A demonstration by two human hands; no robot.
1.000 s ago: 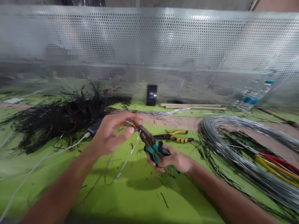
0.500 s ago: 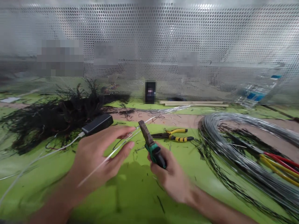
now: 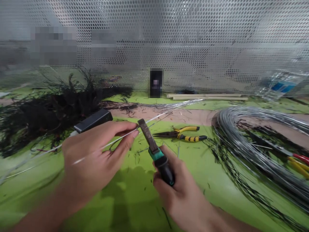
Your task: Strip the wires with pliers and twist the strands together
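In the middle of the head view, my right hand [image 3: 180,187] is wrapped round the green-and-black handles of a pair of pliers [image 3: 150,139]. The pliers' jaws point up and left and meet a thin silvery wire [image 3: 122,137]. My left hand [image 3: 96,158] pinches that wire between thumb and fingertips, just left of the jaws. One end of the wire runs back over the left hand. Whether the jaws grip the wire firmly is hard to see. Behind the right hand lie yellow-and-black needle-nose pliers [image 3: 180,133].
A large coil of wire [image 3: 229,129] lies at right with red-and-yellow-handled cutters [image 3: 292,158]. Black strands [image 3: 55,109] are heaped at left beside a dark box [image 3: 93,120]. Straight wires [image 3: 183,103], sticks [image 3: 207,96], a phone [image 3: 155,83] and a bottle [image 3: 281,85] are near the perforated metal panel [image 3: 135,38].
The pliers have turned edge-on and stay near the wire. My left hand has shifted left and lower, and the wire now lies across it instead of hanging down. The view has tilted downward.
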